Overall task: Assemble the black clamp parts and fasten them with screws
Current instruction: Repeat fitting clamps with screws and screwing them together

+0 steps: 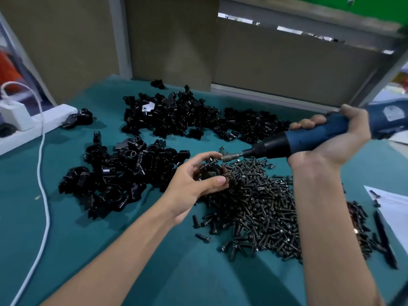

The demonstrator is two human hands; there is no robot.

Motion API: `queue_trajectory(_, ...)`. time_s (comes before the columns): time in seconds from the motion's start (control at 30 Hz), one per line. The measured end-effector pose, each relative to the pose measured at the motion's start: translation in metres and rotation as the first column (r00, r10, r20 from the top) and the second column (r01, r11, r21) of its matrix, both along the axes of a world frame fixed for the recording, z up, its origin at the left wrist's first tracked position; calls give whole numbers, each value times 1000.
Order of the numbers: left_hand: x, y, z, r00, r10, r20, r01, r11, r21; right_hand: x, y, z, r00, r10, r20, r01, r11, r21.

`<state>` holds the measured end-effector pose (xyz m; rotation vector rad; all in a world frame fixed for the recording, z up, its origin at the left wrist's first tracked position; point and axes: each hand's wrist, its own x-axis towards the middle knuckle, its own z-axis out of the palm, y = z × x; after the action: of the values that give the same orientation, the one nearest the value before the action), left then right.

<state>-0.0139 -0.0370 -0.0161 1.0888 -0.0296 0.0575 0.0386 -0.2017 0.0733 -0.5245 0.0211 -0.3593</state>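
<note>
My left hand (194,182) grips a black clamp part (209,171) above the edge of a big heap of dark screws (258,206). A screw stands in the top of the clamp. My right hand (331,140) holds a blue electric screwdriver (309,140), tilted down to the left. Its metal bit (231,157) points at the screw head and sits just beside it. Two piles of black clamp parts lie on the green table: a near one (123,173) left of my left hand and a far one (187,118) behind it.
A white power strip (39,122) with a charger and a white cable (43,173) runs along the table's left side. A lone clamp (79,118) sits by the strip. White paper (390,208) and a black pen (384,239) lie at the right edge. Beige panels wall off the back.
</note>
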Motion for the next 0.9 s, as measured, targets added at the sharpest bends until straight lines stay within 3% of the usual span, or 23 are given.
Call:
queue_trajectory(0.03, 0, 0, 0, 1000, -11, 8, 11, 1000, 3, 2, -10, 2, 997, 80, -19, -81, 994, -68)
queue_trajectory(0.2, -1, -6, -3, 998, -61, 8, 61, 998, -23, 24, -6, 22, 984, 165, -66, -172, 978, -118)
queue_trajectory(0.6, -3, -6, 0, 998, -62, 14, 61, 996, 63, 36, 1, 32, 974, 214, -70, -222, 963, -151)
queue_trajectory(0.9, 0, -7, -3, 1000, -5, 29, -2, 975, 220, 38, 0, 29, 971, 236, -41, -240, 958, -155)
